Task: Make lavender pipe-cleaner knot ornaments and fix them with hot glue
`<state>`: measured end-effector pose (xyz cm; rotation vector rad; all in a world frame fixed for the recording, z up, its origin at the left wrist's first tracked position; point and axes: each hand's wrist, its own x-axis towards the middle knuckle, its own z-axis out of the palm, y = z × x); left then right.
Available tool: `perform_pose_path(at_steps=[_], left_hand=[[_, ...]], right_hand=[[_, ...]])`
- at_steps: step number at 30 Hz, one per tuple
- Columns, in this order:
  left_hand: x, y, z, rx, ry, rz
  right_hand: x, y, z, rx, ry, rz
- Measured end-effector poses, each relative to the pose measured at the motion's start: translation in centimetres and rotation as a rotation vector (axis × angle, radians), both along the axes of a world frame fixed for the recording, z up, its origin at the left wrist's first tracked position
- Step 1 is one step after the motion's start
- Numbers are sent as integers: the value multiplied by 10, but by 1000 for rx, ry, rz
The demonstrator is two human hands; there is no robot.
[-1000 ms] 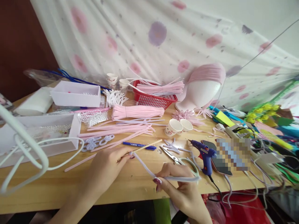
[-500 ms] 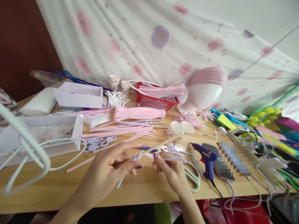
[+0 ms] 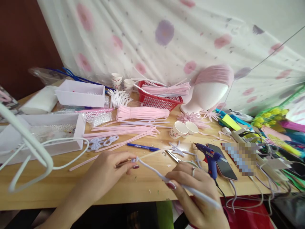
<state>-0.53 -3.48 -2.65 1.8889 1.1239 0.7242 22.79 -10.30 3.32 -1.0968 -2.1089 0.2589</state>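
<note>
A floral curtain [image 3: 133, 28] hangs behind the counter [image 3: 111, 194]. Before it stand a white model head [image 3: 206, 98] in a pink wrap [image 3: 214, 75], a red basket [image 3: 159, 102] and, left of that, paper cups [image 3: 116, 84]; a white box [image 3: 81, 100] sits further left. A blue glue gun [image 3: 210, 158] lies beside a phone [image 3: 228, 170], right of two more cups [image 3: 178, 129].

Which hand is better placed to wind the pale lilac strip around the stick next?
Probably the right hand: it grips the lilac strip along its length, while the left hand holds the stick.
</note>
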Motion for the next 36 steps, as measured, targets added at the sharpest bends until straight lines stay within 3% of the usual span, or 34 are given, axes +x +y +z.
perform_pose_path(at_steps=[3, 6, 10, 12, 14, 17, 21, 23, 25, 28, 32, 36], left_hand=[[-6, -5, 13, -58, 88, -238], [-13, -13, 24, -113, 42, -370], [-20, -26, 29, -176, -201, -501], [-19, -30, 29, -181, -226, -403], [-15, -30, 29, -211, -169, -183], [-5, -20, 25, -285, -152, -34], [1, -1, 15, -314, -190, 38], [1, 3, 11, -322, -180, 31], [2, 4, 10, -330, -125, 14], [2, 2, 14, -352, -26, -16], [2, -1, 19, -379, -1, -76], [2, -2, 20, -374, 36, -86]], right_hand=[[11, 9, 5, 19, 114, -37], [17, 28, -1, -30, 256, -63], [15, 51, -25, -177, 391, -361], [14, 53, -38, -253, 442, -437], [14, 47, -46, -251, 554, -501], [16, 31, -52, -114, 691, -665], [14, 9, -62, 152, 753, -736], [12, 2, -66, 303, 584, -683], [11, 1, -63, 442, 182, -560], [9, 6, -50, 481, -309, -433], [9, 18, -37, 402, -504, -374], [9, 22, -32, 366, -515, -326]])
